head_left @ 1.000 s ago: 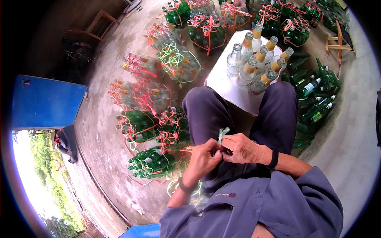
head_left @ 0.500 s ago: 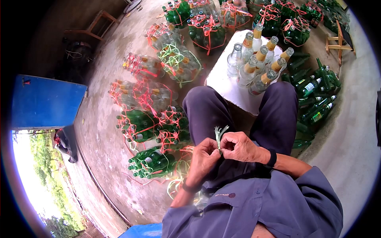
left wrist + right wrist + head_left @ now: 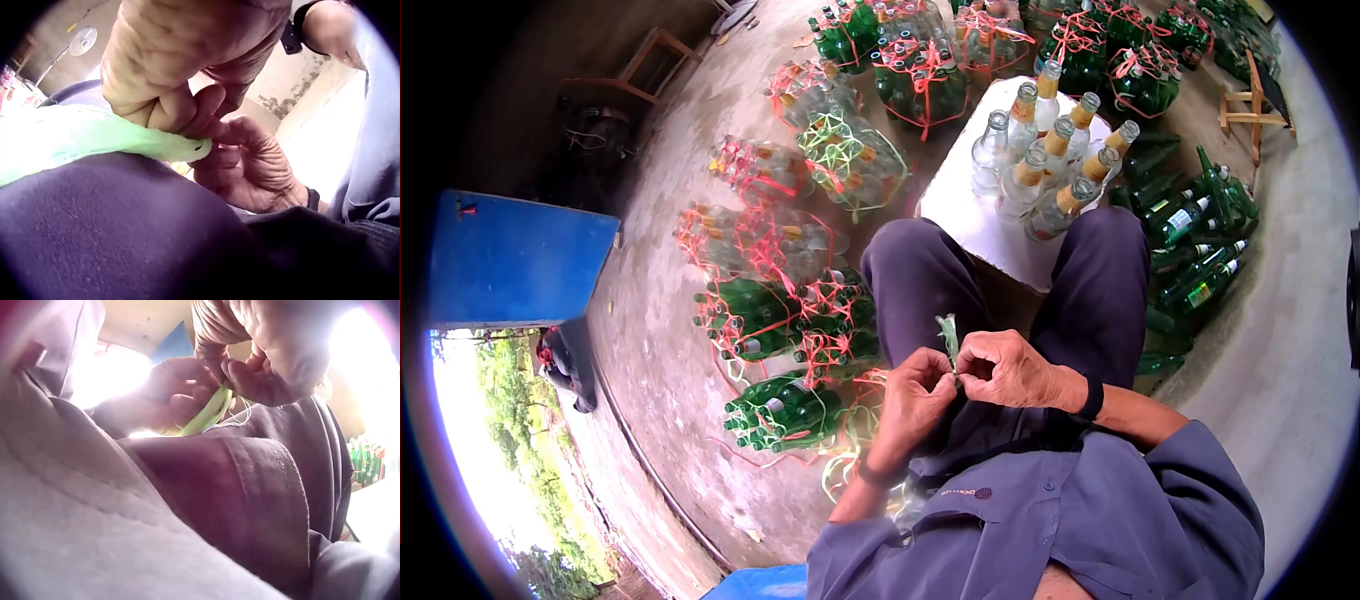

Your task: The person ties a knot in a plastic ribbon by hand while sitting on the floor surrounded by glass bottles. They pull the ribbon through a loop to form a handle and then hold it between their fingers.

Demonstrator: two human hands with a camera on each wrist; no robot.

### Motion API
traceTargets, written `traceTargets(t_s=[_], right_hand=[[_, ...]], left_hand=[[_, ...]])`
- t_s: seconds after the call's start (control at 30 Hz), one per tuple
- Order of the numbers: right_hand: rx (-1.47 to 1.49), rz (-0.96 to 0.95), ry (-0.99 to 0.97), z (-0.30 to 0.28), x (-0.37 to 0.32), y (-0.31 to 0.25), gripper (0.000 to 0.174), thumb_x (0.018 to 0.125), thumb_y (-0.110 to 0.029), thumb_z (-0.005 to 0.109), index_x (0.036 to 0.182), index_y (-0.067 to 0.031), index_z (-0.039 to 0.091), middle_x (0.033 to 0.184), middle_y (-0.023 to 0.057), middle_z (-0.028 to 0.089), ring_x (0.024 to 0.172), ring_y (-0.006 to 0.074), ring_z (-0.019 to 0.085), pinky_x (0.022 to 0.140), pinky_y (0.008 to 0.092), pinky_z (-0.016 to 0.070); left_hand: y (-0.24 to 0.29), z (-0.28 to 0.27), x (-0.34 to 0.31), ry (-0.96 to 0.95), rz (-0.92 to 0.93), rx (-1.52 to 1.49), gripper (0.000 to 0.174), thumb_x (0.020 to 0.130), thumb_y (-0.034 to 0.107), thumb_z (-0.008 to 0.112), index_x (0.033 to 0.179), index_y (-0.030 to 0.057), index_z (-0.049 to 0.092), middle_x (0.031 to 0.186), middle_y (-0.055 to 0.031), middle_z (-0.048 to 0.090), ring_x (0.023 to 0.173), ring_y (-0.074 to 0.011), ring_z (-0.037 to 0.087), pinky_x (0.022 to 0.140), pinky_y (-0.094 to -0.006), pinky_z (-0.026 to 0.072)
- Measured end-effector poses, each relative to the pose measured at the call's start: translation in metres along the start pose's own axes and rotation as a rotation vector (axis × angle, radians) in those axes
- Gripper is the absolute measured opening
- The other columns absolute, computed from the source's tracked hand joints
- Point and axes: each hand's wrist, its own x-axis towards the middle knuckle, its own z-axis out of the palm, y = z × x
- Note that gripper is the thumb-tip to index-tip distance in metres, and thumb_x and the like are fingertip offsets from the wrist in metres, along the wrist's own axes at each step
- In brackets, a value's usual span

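A green strip (image 3: pixel 949 338) sits over the lap (image 3: pixel 1000 432), pinched in the curled fingers of both the left hand (image 3: pixel 917 392) and the right hand (image 3: pixel 1015 372), though their exact hold is unclear. Farther off, clear bottles (image 3: pixel 1022 185) stand on a white table (image 3: pixel 943 192); green bottles (image 3: pixel 1200 285) lie right.

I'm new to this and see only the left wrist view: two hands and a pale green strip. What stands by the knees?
Observer: A white-topped stand, bearing clear bottles.
Visitor: What's on the floor to the person's right?
Observer: Green bottles, many lying on their sides.
Visitor: And how does the strip look from above?
Observer: A frayed-looking end of the green strip shows past the left hand and right hand.
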Motion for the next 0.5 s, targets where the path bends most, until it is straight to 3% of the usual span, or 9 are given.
traceTargets(t_s=[0.13, 0.5], right_hand=[[-0.132, -0.134, 0.012, -0.0012, 0.0013, 0.0011, 0.014, 0.077, 0.0, 0.075, 0.081, -0.0021, 0.062, 0.076, 0.0154, 0.062, 0.069, 0.0364, 0.066, 0.058, 0.0403, 0.0508], [-0.24, -0.307, -0.086, -0.001, 0.0051, 0.0039, 0.022, 0.075, 0.0, 0.076, 0.081, -0.0017, 0.056, 0.075, 0.0146, 0.058, 0.068, 0.038, 0.063, 0.059, 0.0446, 0.0508]], left_hand=[[0.0025, -0.0038, 0.0, -0.053, -0.008, 0.024, 0.006, 0.092, 0.0, 0.063, 0.098, 0.0001, 0.062, 0.086, 0.0038, 0.063, 0.078, -0.0019, 0.057, 0.069, -0.0199, 0.0471], [-0.0013, -0.0091, 0.0041, -0.133, 0.018, 0.108, 0.009, 0.091, -0.001, 0.062, 0.099, -0.003, 0.064, 0.088, -0.0012, 0.068, 0.082, -0.004, 0.062, 0.073, -0.0215, 0.0504]])
